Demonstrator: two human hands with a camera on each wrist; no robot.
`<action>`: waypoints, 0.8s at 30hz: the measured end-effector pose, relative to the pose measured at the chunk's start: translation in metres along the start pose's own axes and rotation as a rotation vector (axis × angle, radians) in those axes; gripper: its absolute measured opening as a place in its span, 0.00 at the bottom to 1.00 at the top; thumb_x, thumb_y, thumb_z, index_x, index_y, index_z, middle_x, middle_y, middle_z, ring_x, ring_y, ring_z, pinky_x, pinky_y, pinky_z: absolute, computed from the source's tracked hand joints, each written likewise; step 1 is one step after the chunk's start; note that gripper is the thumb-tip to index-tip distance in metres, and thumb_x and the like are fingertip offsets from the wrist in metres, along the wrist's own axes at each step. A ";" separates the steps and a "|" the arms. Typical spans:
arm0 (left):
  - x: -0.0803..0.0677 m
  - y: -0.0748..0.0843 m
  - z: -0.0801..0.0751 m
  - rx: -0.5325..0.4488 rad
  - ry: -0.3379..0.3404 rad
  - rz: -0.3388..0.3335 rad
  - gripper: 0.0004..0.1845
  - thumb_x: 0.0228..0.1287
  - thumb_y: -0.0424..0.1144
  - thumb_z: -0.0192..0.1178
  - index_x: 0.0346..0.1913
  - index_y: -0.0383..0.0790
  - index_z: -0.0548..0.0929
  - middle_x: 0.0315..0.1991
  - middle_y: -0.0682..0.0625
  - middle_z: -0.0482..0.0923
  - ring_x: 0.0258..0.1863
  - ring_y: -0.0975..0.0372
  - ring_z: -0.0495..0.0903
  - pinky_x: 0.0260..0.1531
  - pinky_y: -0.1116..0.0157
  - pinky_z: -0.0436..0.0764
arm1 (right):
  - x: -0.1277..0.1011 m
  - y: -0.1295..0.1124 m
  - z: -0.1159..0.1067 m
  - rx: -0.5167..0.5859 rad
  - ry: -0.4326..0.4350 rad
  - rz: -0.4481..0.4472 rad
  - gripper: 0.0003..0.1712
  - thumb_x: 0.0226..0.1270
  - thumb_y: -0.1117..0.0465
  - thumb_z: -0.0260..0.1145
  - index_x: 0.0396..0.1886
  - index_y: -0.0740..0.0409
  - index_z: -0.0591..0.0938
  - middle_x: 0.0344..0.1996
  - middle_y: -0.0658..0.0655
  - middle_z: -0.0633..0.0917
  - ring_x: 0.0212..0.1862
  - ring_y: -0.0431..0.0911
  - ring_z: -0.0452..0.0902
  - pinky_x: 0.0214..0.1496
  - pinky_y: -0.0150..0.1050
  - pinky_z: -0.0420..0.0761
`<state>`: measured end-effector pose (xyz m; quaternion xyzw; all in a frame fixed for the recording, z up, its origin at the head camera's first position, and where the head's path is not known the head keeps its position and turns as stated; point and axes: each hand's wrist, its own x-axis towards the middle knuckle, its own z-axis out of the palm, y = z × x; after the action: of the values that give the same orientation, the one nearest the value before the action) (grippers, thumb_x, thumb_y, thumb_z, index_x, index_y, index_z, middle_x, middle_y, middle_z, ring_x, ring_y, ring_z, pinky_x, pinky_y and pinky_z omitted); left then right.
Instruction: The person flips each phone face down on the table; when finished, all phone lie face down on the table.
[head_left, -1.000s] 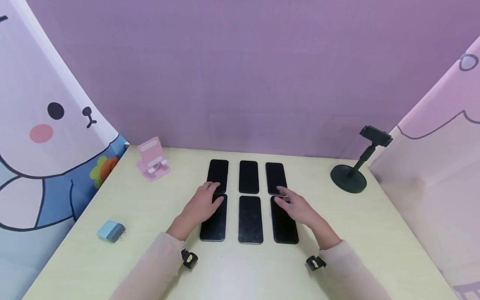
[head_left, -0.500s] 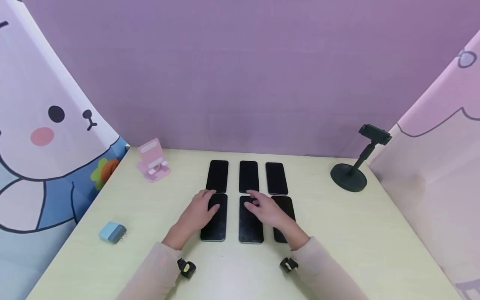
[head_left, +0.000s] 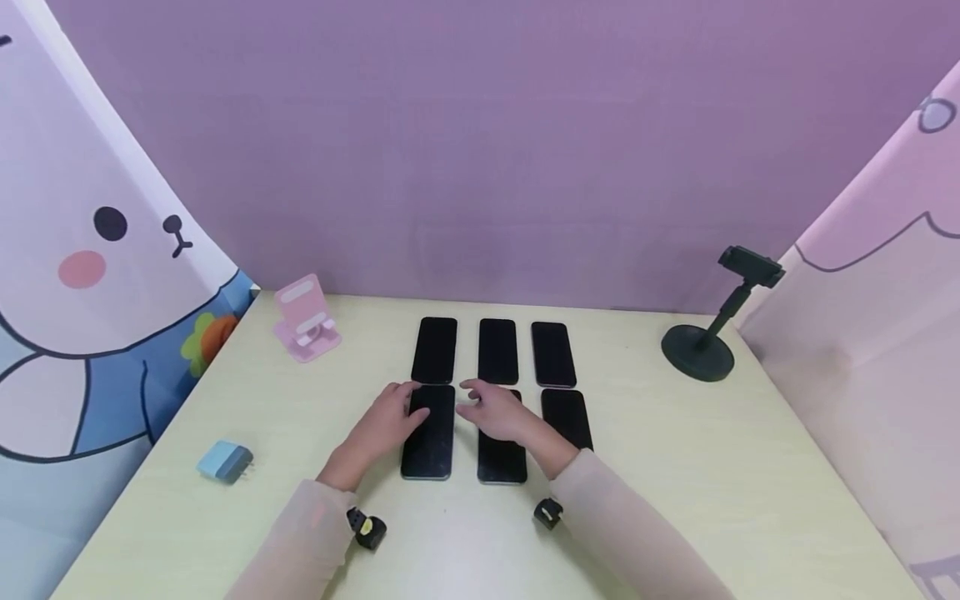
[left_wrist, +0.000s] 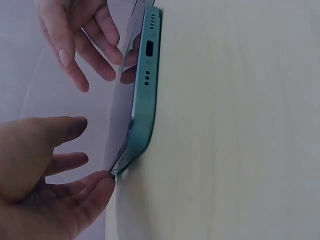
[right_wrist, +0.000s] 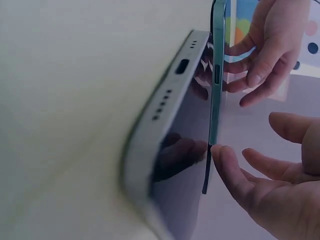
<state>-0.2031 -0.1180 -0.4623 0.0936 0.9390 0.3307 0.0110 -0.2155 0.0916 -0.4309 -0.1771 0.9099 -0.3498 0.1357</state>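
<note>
Flanking phone (head_left: 431, 450), left fingers (left_wrist: 95, 200), right fingers (right_wrist: 227, 166)

left hand (head_left: 384, 425) — at near-left phone (head_left: 431, 446); right hand (head_left: 497, 412) — over near-middle phone (head_left: 501, 460)

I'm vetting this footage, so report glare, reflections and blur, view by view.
Head: a whitish bright patch on the pale-yellow wood-grain tabletop; left wrist: the glossy, green-edged rectangular phone mirrors part of the right hand; right wrist: the glossy, silver-edged rectangular phone carries reflections, its near corner blurred.
</note>
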 end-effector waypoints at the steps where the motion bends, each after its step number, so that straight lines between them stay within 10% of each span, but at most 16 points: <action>1: 0.001 -0.001 0.000 -0.010 -0.006 -0.006 0.27 0.67 0.40 0.63 0.63 0.28 0.72 0.51 0.34 0.72 0.40 0.50 0.75 0.46 0.51 0.77 | 0.003 -0.001 0.001 0.000 -0.005 0.016 0.26 0.72 0.56 0.61 0.65 0.61 0.73 0.54 0.64 0.80 0.54 0.56 0.77 0.55 0.51 0.75; 17: 0.012 -0.017 0.002 -0.127 -0.015 0.003 0.22 0.57 0.29 0.68 0.55 0.27 0.78 0.40 0.39 0.76 0.37 0.52 0.80 0.41 0.55 0.79 | 0.029 -0.004 0.023 0.308 0.013 0.152 0.21 0.61 0.75 0.65 0.55 0.68 0.77 0.33 0.57 0.77 0.27 0.44 0.79 0.31 0.35 0.82; 24: 0.013 -0.022 0.001 -0.167 -0.017 -0.021 0.21 0.57 0.29 0.68 0.55 0.27 0.79 0.44 0.38 0.78 0.37 0.52 0.82 0.39 0.56 0.80 | 0.031 -0.008 0.028 0.276 0.060 0.159 0.22 0.55 0.79 0.65 0.52 0.66 0.78 0.26 0.54 0.74 0.21 0.42 0.74 0.26 0.33 0.80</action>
<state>-0.2198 -0.1316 -0.4761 0.0855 0.9089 0.4070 0.0302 -0.2313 0.0566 -0.4500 -0.0739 0.8678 -0.4649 0.1590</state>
